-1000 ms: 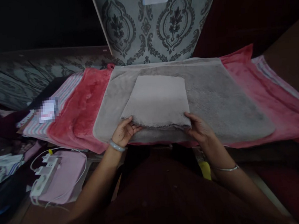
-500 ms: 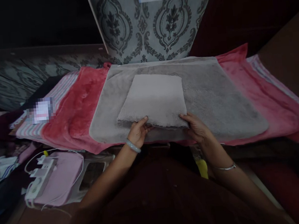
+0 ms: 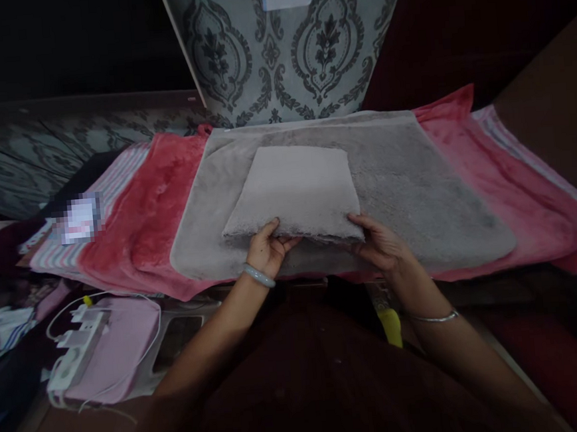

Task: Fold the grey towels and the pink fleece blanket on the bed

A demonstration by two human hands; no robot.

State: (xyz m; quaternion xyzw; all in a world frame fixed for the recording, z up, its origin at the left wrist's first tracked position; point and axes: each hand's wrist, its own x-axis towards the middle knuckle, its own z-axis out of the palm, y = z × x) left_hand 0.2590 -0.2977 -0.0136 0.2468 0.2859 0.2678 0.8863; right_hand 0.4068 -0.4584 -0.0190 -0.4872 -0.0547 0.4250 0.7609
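Left hand (image 3: 266,252) and right hand (image 3: 382,243) grip the near edge of a folded, pale grey plush cloth (image 3: 296,185), thumbs on top. It lies on a wide, darker grey plush sheet (image 3: 412,199) over a red plush blanket (image 3: 138,208); its near edge seems slightly raised, though the view is dim.
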